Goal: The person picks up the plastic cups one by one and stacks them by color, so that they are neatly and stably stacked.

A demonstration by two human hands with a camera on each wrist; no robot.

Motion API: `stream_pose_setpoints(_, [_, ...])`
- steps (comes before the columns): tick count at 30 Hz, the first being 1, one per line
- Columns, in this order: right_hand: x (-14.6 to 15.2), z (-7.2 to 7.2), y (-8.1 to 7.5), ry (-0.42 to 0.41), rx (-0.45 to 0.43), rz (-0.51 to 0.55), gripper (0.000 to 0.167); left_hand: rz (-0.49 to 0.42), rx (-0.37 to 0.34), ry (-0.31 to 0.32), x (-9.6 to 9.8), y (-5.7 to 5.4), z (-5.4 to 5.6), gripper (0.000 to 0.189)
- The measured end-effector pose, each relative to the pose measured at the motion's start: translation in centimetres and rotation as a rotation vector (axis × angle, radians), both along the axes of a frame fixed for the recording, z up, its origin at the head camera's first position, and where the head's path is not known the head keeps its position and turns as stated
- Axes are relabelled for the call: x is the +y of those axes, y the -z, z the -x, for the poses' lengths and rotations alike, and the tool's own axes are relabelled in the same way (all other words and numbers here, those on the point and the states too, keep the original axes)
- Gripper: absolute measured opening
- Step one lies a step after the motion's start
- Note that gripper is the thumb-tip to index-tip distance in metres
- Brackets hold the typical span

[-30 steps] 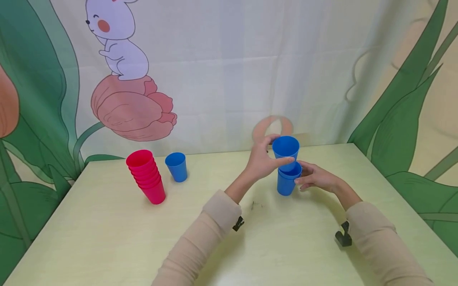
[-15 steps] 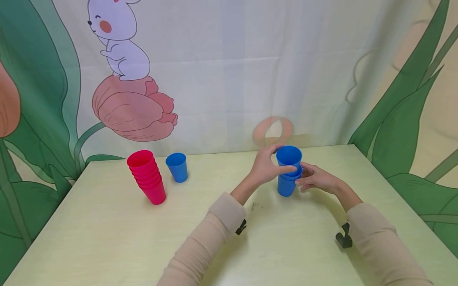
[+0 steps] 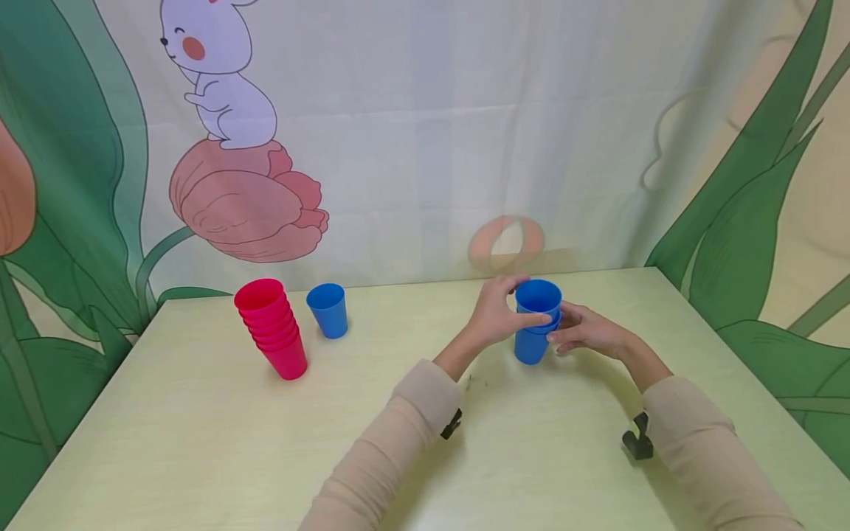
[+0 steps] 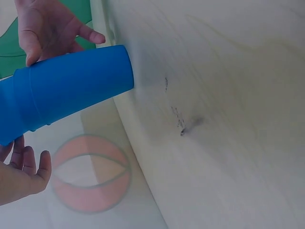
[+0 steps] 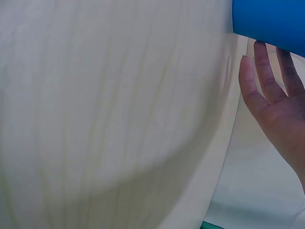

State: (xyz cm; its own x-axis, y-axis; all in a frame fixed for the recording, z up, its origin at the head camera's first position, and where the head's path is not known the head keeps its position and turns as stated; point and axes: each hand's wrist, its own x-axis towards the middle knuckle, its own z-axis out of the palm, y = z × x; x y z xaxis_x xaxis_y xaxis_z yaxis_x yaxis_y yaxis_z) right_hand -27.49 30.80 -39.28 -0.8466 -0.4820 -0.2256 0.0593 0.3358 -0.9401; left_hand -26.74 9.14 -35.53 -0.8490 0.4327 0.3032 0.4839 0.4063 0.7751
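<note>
On the right of the table, my left hand (image 3: 494, 311) holds a blue cup (image 3: 538, 297) by its upper part, thumb in front and fingers behind. The cup sits in the lower blue cups (image 3: 529, 348), its mouth up. My right hand (image 3: 591, 331) grips those lower cups from the right, thumb on the near side and fingers behind. In the left wrist view the nested blue cups (image 4: 81, 86) show ridges at their rims, with my right hand (image 4: 47, 24) beside them. In the right wrist view, fingertips (image 5: 259, 52) touch the blue wall.
A leaning-looking stack of red cups (image 3: 274, 332) stands at the left, a single blue cup (image 3: 328, 313) beside it. The pale table (image 3: 398, 339) ends at a printed curtain (image 3: 425, 147) behind. Black clips (image 3: 639, 439) hang from both sleeves.
My left hand has lowered the upper blue cup into the cups below, so less of it stands above them. My right hand has stayed in place.
</note>
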Motion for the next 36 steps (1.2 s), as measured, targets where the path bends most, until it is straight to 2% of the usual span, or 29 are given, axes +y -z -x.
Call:
stream_pose_setpoints(5, [0.0,0.1,0.0,-0.002,0.000,0.008,0.072,0.024,-0.014,0.018,0.1,0.1,0.1,0.068])
stream_pose_setpoints(10, [0.0,0.1,0.0,-0.004,-0.001,0.007,0.071,0.086,-0.049,-0.006,0.2,0.3,0.0,0.069])
stream_pose_setpoints(18, [-0.1,-0.1,-0.1,-0.002,0.005,0.000,0.072,0.145,-0.038,-0.002,0.2,0.4,-0.1,0.068])
stream_pose_setpoints(27, [-0.2,-0.1,-0.2,0.006,0.004,-0.007,0.073,0.120,-0.030,-0.003,-0.9,-0.3,-0.7,0.067])
stream_pose_setpoints(36, [-0.3,-0.1,-0.1,0.016,0.003,-0.010,0.073,0.059,-0.008,-0.013,-3.1,-1.0,-1.4,0.065])
